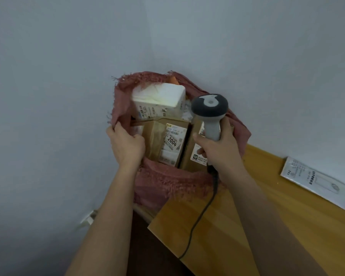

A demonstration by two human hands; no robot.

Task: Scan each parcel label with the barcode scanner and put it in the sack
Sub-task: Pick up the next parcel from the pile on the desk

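My right hand [220, 148] is wrapped round the handle of the barcode scanner [210, 112], held head-up over the open pink sack [167, 182], its cord [199, 218] trailing down across the wooden table [267, 226]. Inside the sack stand a cardboard box [163, 142] with its label [172, 144] facing me and a white parcel [157, 102] behind it. My left hand [126, 144] pinches the sack's left rim. A flat white packet [315, 182] lies on the table's right.

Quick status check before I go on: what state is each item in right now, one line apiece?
Sack: mouth held open, parcels inside.
White parcel: in sack, at the back.
Labelled box: in sack, label up.
Second box: in sack, partly hidden by right hand.
Scanner: gripped, head over sack.
Left hand: grips sack rim.
Right hand: holds scanner.
Leaflet: flat on table.
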